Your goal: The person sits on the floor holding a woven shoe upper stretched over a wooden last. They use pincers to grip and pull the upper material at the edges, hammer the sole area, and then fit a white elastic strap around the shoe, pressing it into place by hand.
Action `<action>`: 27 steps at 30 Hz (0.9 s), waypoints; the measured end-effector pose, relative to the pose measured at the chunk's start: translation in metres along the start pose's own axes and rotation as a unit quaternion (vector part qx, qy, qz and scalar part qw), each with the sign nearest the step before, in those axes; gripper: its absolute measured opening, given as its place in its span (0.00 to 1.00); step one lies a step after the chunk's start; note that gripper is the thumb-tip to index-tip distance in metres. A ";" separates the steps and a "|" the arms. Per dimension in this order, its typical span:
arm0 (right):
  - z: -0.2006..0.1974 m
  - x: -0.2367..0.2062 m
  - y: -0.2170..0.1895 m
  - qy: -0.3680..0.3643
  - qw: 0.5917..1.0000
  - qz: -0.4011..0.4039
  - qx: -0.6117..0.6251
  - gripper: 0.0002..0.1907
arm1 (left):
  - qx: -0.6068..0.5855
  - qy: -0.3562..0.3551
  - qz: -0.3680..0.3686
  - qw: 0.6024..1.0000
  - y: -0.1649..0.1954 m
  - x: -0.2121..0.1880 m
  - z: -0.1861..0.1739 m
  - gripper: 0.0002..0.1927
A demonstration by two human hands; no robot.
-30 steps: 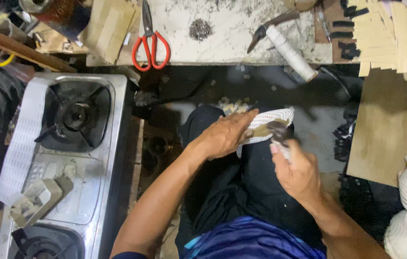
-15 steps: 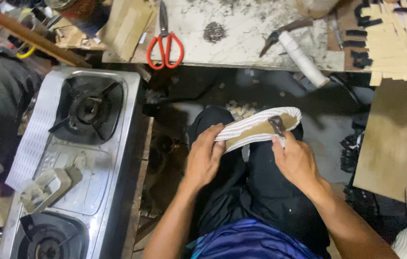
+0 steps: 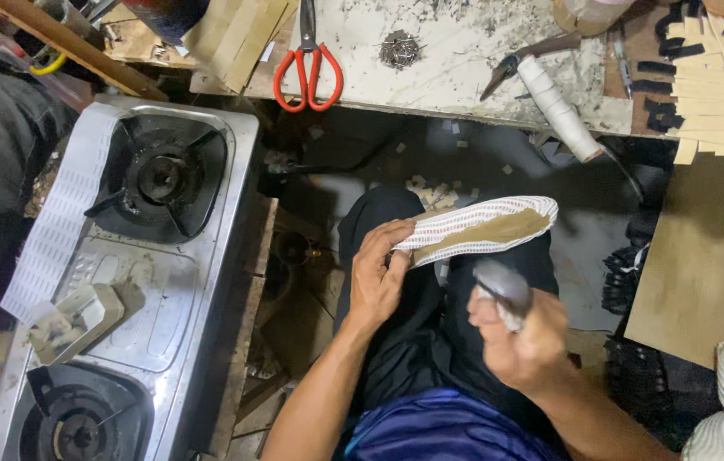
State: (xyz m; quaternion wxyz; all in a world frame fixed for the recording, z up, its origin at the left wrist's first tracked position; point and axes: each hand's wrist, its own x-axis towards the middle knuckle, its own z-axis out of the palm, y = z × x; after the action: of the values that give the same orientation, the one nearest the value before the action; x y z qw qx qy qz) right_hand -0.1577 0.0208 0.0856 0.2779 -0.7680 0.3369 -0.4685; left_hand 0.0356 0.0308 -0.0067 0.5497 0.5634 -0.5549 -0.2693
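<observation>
Beyond our knees runs a speckled grey stone table point(image 3: 464, 60) carrying red-handled scissors point(image 3: 308, 64) and a white thread spool point(image 3: 560, 108); a steel two-burner gas stove point(image 3: 136, 282) stands to our left. Over our lap, our left hand point(image 3: 376, 273) closes its grip on the heel end of a white, red-stitched fabric shoe sole with tan insole point(image 3: 481, 230). Our right hand point(image 3: 520, 341), just below the sole and apart from it, is clenched around a blurred grey metal tool point(image 3: 501, 282).
</observation>
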 end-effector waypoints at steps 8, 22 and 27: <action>0.017 -0.013 0.029 -0.109 0.981 0.105 -0.123 0.09 | -0.009 0.001 0.001 1.000 -0.007 0.001 0.000 0.19; -0.047 -0.061 0.059 -0.086 0.914 0.395 0.033 0.15 | -0.014 -0.272 0.008 0.962 0.053 0.046 -0.077 0.19; -0.051 -0.075 0.062 -0.100 0.853 0.491 0.145 0.18 | 0.056 -0.363 0.099 0.925 0.089 0.037 -0.037 0.29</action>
State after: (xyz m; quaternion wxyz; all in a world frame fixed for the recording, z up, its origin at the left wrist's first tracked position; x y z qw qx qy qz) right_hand -0.2453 0.0349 0.0206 0.6125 -0.4961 0.5686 -0.2353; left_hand 0.0486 0.0285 0.0957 0.3022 0.3994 -0.7834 -0.3679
